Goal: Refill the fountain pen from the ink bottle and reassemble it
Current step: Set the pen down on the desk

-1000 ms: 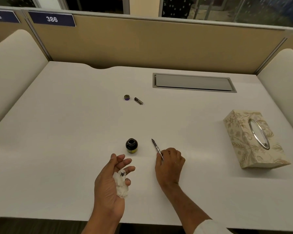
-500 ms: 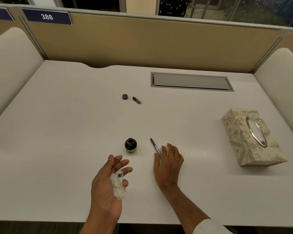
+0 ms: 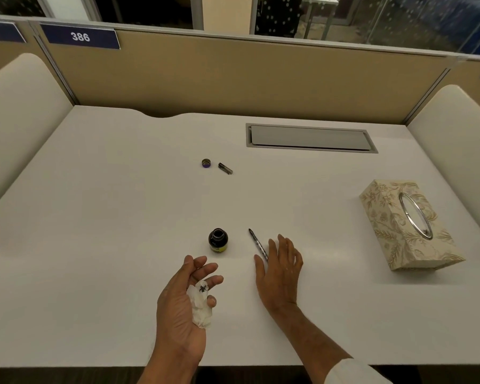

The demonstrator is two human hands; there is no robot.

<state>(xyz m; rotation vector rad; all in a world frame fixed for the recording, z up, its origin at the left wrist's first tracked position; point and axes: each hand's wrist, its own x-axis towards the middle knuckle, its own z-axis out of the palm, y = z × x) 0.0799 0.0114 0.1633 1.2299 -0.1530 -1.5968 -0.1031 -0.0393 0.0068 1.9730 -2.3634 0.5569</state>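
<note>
Refilling looks done, reassembly not: slim nib section (image 3: 257,244) lies right of the uncapped dark glass ink bottle (image 3: 218,240), dark pen barrel (image 3: 225,168) well beyond, left hand (image 3: 184,306) cupping a stained white tissue (image 3: 200,306), right hand (image 3: 280,270) flat and empty.

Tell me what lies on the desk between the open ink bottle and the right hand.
In the head view, only the pen section lies between the ink bottle and the right hand, nib pointing away, its near end beside the fingers.
</note>
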